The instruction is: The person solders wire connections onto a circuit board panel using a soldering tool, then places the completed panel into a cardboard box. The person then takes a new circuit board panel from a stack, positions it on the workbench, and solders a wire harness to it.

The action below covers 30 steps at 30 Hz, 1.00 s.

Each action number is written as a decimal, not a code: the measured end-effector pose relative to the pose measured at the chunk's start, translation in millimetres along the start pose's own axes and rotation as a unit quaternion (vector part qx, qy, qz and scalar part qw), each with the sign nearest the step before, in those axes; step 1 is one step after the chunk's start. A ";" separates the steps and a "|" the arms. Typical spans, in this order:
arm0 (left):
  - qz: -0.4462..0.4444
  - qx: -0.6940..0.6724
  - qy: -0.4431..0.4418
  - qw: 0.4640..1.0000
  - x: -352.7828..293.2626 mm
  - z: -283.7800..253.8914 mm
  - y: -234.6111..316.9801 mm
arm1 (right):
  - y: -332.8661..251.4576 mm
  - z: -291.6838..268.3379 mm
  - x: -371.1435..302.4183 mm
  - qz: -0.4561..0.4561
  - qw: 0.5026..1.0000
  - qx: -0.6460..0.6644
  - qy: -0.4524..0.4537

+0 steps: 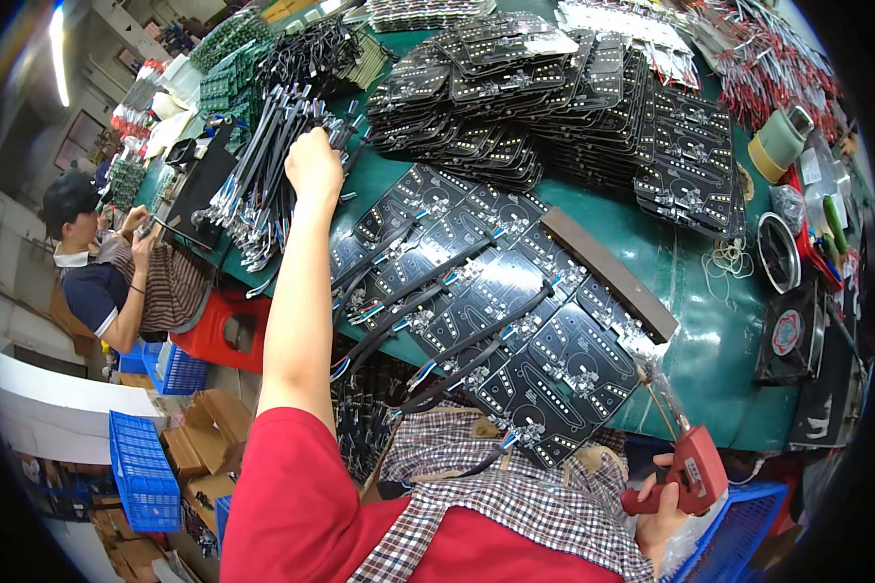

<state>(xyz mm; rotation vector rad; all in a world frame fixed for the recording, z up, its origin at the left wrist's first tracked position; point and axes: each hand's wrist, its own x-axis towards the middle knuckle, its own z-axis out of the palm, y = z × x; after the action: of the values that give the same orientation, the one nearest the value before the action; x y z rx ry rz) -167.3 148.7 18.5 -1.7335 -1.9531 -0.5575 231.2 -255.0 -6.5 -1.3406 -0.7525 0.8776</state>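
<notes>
My left hand (316, 167) reaches far out over a pile of black-sleeved cables (267, 175) with coloured wire ends. Its fingers are curled closed on a cable at the pile's right side; the fingertips are partly hidden. At the lower right, my right hand (663, 505) is wrapped round the grip of a red soldering gun (698, 472), whose tip points up towards the circuit boards. In front of me, several black circuit boards (486, 301) lie edge to edge in a slanted block. Cables with coloured wires lie across many of them.
A brown bar (608, 272) runs along the boards' right edge. Tall stacks of black boards (554, 97) stand behind on the green table (715, 340). At the right are a tape roll (776, 251) and a fan (789, 332). Another person (107, 262) sits at the left.
</notes>
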 end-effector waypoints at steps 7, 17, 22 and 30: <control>-0.089 -0.543 -0.018 0.835 4.5 -8.5 -21.0 | -2.9 -3.5 -2.1 -0.013 1.000 0.001 0.004; 0.180 -0.456 -0.170 0.855 -78.1 -150.8 128.2 | 0.7 -4.7 2.5 0.024 0.999 0.027 -0.010; 0.415 -0.327 -0.279 0.802 -210.0 -163.4 151.0 | -11.6 -15.2 -7.1 0.120 0.988 0.064 -0.078; 0.298 -0.364 -0.307 0.827 -246.6 -156.1 153.2 | -6.5 -12.9 -11.5 0.145 0.982 0.028 -0.118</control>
<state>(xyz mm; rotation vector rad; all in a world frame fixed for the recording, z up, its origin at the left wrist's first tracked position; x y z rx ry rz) 19.7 -121.9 -1.3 -3.1755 -1.4332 -0.5883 237.4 -271.4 -0.9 -1.3305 -0.7174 1.2978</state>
